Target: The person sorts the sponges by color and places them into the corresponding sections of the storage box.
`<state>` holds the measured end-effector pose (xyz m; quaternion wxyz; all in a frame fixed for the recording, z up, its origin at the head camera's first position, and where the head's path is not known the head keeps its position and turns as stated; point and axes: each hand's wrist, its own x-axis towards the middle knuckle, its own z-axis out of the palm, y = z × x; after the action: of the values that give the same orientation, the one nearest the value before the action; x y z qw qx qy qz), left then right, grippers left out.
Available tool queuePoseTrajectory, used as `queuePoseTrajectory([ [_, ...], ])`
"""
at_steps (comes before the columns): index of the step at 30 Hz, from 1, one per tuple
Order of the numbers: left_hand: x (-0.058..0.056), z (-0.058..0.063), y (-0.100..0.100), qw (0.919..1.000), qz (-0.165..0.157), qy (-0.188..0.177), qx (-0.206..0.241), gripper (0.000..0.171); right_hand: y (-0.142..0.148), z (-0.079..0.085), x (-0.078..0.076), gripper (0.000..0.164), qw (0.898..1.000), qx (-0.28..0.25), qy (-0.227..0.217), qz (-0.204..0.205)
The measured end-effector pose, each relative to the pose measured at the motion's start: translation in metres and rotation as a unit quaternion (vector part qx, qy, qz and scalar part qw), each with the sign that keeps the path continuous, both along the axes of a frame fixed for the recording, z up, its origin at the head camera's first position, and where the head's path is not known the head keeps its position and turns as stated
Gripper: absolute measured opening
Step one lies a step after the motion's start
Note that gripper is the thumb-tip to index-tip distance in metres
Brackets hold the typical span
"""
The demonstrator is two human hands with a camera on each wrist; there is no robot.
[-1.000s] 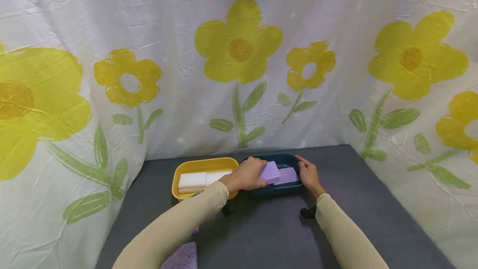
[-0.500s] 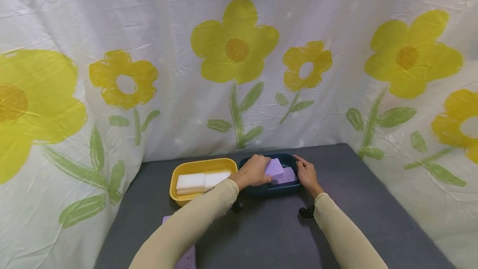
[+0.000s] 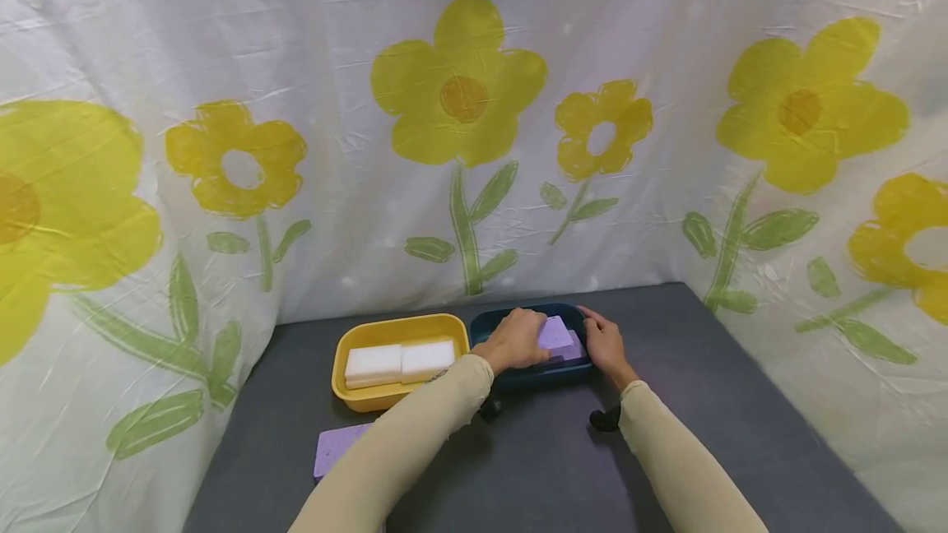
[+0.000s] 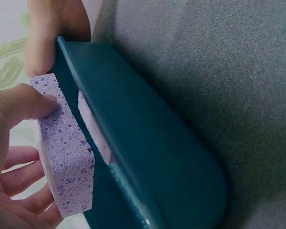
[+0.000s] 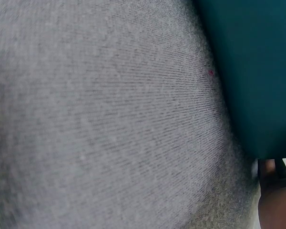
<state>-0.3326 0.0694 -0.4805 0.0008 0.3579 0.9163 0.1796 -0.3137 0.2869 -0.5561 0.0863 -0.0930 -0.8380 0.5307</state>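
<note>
My left hand pinches a pale purple sponge between thumb and fingers, above the dark teal bin. In the left wrist view the sponge is tilted, its pitted side facing the camera, and the thumb presses its upper part. Another purple sponge lies inside the bin, partly covered by the held one. At the bin's right end my right hand grips the rim. Only a bit of that hand shows in the right wrist view, beside the bin's corner.
Left of the bin stands a yellow bin holding white sponges. Nearer on the dark table lies a purple sponge, partly behind the left sleeve. A flower-printed curtain hangs behind.
My left hand has moved slightly right with the sponge, over the sponge inside the teal bin. More of the white sponges and a table sponge now shows. The right hand keeps its grip.
</note>
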Motion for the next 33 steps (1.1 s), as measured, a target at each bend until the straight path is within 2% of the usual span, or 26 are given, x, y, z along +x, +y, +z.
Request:
queuePoseTrajectory([
  [2, -0.001, -0.003, 0.003, 1.0, 0.007, -0.001, -0.004, 0.045, 0.001, 0.0, 0.0, 0.05, 1.0, 0.0, -0.001, 0.001],
  [3, 0.003, 0.001, 0.004, 0.9998, 0.014, -0.01, -0.012, 0.046, 0.001, 0.0, 0.0, 0.05, 1.0, -0.001, -0.001, 0.001],
  [4, 0.003, 0.001, 0.005, 0.9997, 0.018, -0.011, -0.013, 0.047, 0.001, 0.0, 0.0, 0.05, 1.0, -0.001, -0.001, 0.002],
  [8, 0.001, -0.005, 0.01, 0.9993, 0.026, -0.008, -0.026, 0.049, 0.002, 0.0, -0.001, 0.049, 1.0, 0.005, 0.001, -0.002],
  [12, -0.008, -0.015, 0.016, 0.9995, 0.022, -0.013, -0.02, 0.048, 0.002, 0.0, -0.001, 0.048, 1.0, 0.012, 0.0, -0.011],
  [13, -0.019, -0.03, 0.019, 0.9997, 0.017, -0.005, -0.019, 0.049, 0.002, 0.0, -0.001, 0.048, 1.0, 0.013, 0.001, -0.013],
  [18, -0.046, -0.062, 0.028, 0.9997, 0.008, 0.012, -0.022, 0.044, 0.0, 0.002, -0.001, 0.048, 1.0, 0.01, 0.005, -0.013],
  [19, -0.05, -0.068, 0.03, 0.9996, 0.009, 0.012, -0.024, 0.044, 0.0, 0.002, -0.001, 0.047, 1.0, 0.007, 0.007, -0.014],
  [20, -0.048, -0.064, 0.031, 0.9996, 0.009, 0.012, -0.024, 0.043, 0.0, 0.001, -0.001, 0.047, 1.0, 0.008, 0.009, -0.015],
  [22, -0.051, -0.068, 0.035, 0.9996, 0.009, 0.004, -0.025, 0.044, -0.001, 0.001, -0.002, 0.047, 1.0, 0.011, 0.013, -0.019],
  [26, -0.068, -0.099, 0.044, 0.9995, 0.003, 0.025, -0.02, 0.047, -0.001, -0.001, -0.002, 0.047, 0.999, 0.012, 0.015, -0.025],
  [27, -0.067, -0.098, 0.045, 0.9995, 0.003, 0.02, -0.026, 0.048, -0.001, -0.001, -0.002, 0.046, 1.0, 0.01, 0.015, -0.026],
  [29, -0.067, -0.101, 0.047, 0.9987, -0.001, 0.041, -0.029, 0.047, 0.0, -0.002, -0.003, 0.047, 1.0, 0.008, 0.013, -0.023],
  [31, -0.055, -0.083, 0.045, 0.9991, -0.005, 0.03, -0.031, 0.047, 0.0, -0.002, -0.003, 0.047, 1.0, 0.011, 0.014, -0.022],
  [33, -0.036, -0.057, 0.042, 0.9991, 0.0, 0.015, -0.041, 0.046, 0.0, -0.002, -0.003, 0.047, 1.0, 0.01, 0.016, -0.021],
])
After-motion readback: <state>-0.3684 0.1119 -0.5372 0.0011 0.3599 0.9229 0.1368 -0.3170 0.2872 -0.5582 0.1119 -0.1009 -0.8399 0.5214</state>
